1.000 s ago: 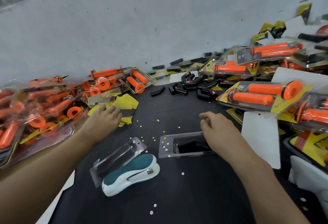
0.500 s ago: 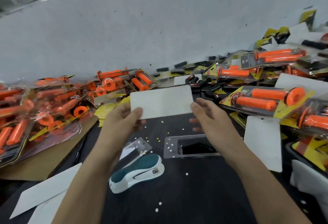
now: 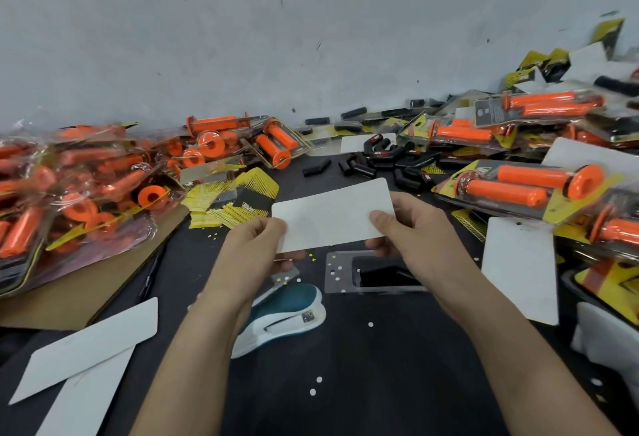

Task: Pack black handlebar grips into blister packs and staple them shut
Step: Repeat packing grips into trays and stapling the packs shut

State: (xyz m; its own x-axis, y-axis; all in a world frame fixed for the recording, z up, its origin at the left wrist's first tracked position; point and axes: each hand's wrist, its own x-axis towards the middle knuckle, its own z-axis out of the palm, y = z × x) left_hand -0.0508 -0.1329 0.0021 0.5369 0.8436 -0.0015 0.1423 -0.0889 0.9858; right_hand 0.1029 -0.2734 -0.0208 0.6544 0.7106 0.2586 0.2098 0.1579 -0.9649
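We hold a white backing card [image 3: 332, 216] above the worktop [image 3: 380, 383], left hand [image 3: 254, 249] and right hand [image 3: 411, 235] fingers pinching its ends.

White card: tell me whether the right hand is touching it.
Touching. The head view shows the right hand pinching the white card at its right edge, thumb on its face.

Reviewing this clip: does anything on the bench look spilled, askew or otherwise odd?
Yes: small white and yellow dots lie scattered over the black table around the stapler and clear tray, like spilled punch waste. Loose black grips lie jumbled near the wall. Nothing looks damaged.
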